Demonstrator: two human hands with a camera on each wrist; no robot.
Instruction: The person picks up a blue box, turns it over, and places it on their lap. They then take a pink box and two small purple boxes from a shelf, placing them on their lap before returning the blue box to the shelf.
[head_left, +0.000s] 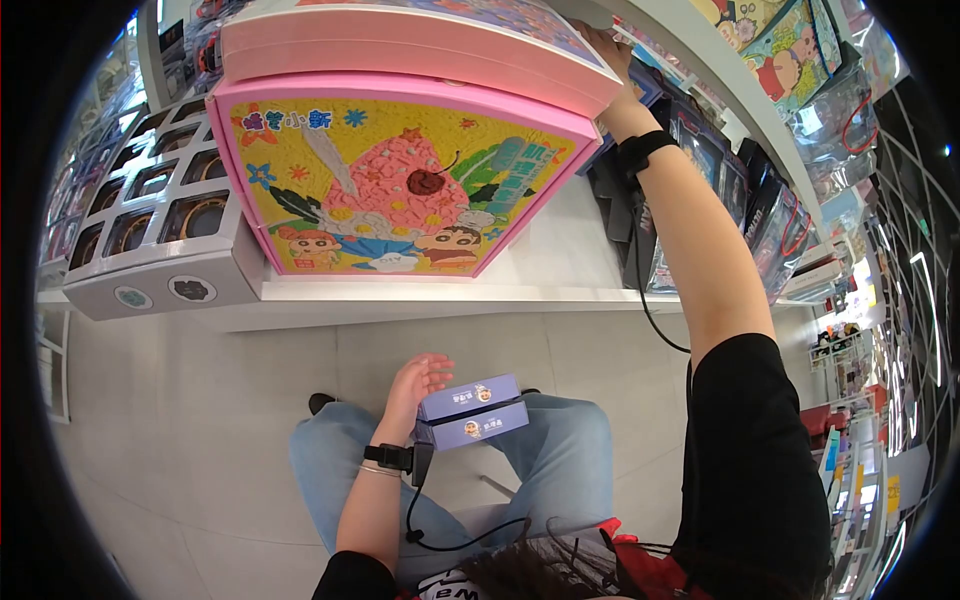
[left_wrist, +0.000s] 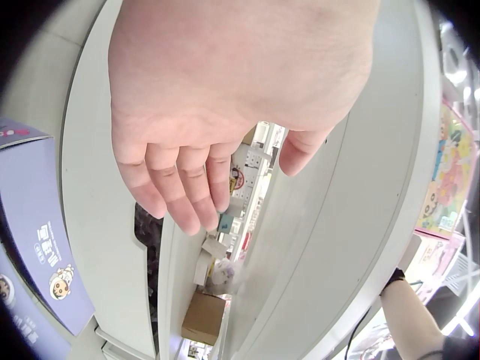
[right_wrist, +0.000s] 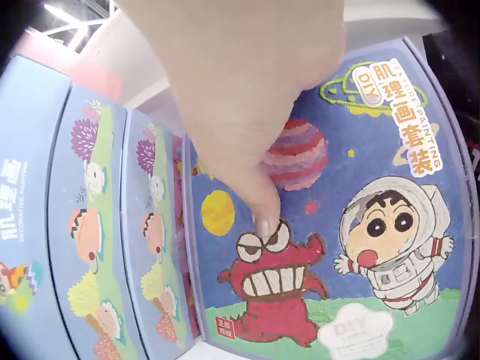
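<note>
My right hand [head_left: 606,52] reaches deep into the shelf at the upper right. In the right wrist view its thumb [right_wrist: 259,202] presses on the front of a blue texture painting kit box [right_wrist: 349,199] showing an astronaut and a red monster. The hand lies over that box's top edge, and its other fingers are hidden. Low over my lap, my left hand [head_left: 418,385] is held with loosely bent fingers and nothing in them. Beside it, two purple boxes [head_left: 472,428] lie together over my thighs. The left wrist view shows those boxes at its left edge.
Large pink-edged boxes [head_left: 400,190] are stacked at the front of the white shelf [head_left: 540,255]. A grey box with round windows [head_left: 165,210] stands left of them. More blue boxes [right_wrist: 97,217] stand beside the kit. A black cable [head_left: 642,290] hangs from my right wrist.
</note>
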